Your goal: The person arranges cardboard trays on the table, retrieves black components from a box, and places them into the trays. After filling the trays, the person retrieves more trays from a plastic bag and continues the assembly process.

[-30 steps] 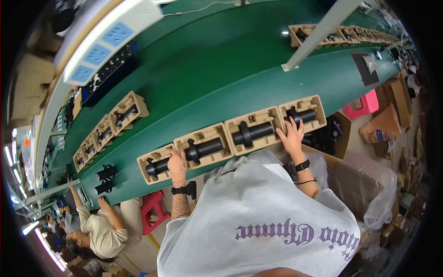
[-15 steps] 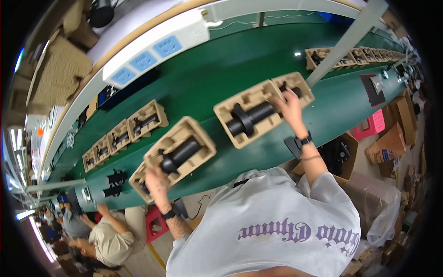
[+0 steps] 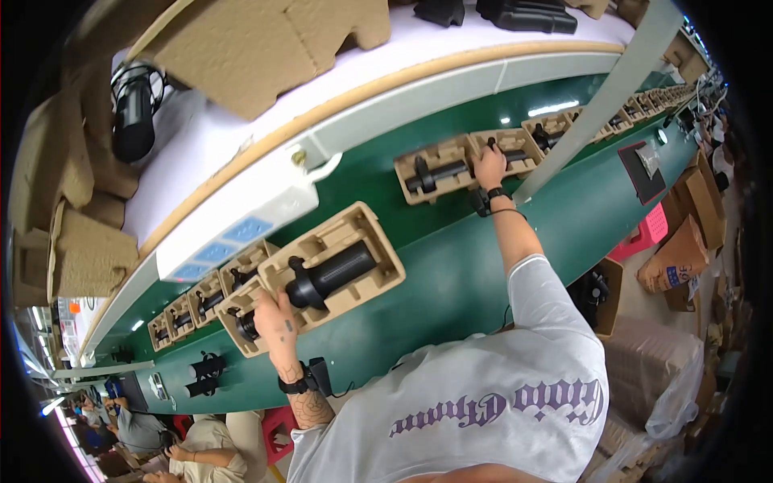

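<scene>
My left hand (image 3: 276,322) is closed over the joined ends of two brown moulded-pulp trays at the left of the bench. The larger pulp tray (image 3: 385,233) there bears a black cylindrical part with a collar (image 3: 334,274); in the smaller one lies another black part (image 3: 244,324), partly behind my fingers. Farther off to the right, my right hand (image 3: 489,167) grips the meeting edges of a second pair. A black cylindrical part (image 3: 439,173) rests in its left pulp tray (image 3: 403,167), and a slimmer black part (image 3: 515,155) in the right one. My fingertips are partly hidden.
More filled trays line the green belt at far right (image 3: 555,129) and at left (image 3: 181,318). A white power strip (image 3: 241,217) hangs under the shelf edge. A grey post (image 3: 596,97) rises beside the right trays. Two black parts (image 3: 205,374) lie on the bench near a co-worker (image 3: 205,451).
My right hand has carried its pair of trays away from me onto the belt, up to the far row. The left pair has shifted slightly right with my left hand. The view has tilted.
</scene>
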Demonstrator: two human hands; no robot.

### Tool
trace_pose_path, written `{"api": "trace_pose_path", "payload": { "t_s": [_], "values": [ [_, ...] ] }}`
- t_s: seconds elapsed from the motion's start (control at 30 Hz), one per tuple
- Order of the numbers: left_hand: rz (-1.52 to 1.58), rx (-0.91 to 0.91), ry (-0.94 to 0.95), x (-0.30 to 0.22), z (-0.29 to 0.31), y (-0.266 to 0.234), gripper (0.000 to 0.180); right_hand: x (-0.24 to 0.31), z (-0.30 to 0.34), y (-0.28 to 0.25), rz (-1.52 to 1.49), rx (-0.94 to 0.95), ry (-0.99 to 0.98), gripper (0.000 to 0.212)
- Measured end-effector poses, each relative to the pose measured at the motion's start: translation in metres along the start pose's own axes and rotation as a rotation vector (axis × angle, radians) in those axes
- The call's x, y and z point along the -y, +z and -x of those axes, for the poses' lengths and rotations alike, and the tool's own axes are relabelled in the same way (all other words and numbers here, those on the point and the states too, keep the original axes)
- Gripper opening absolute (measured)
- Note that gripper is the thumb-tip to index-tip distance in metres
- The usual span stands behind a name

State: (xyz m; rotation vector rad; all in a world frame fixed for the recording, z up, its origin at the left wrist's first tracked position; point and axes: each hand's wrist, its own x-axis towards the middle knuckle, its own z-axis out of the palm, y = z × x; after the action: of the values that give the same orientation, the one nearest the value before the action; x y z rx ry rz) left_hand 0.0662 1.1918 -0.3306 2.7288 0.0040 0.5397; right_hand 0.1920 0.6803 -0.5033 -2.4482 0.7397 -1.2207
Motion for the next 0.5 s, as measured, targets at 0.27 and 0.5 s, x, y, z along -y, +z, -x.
{"api": "trace_pose_path", "payload": {
  "t_s": [0.27,0.5],
  "values": [
    [0.079,0.044,0.147,-0.011,-0.004,-0.004,0.03,0.048,0.013,-0.059,0.095,0.054,-0.051,0.03],
    [0.079,0.085,0.084,0.0,-0.004,0.011,0.029,0.049,0.016,-0.059,0.215,0.283,-0.133,0.032]
  ]
}}
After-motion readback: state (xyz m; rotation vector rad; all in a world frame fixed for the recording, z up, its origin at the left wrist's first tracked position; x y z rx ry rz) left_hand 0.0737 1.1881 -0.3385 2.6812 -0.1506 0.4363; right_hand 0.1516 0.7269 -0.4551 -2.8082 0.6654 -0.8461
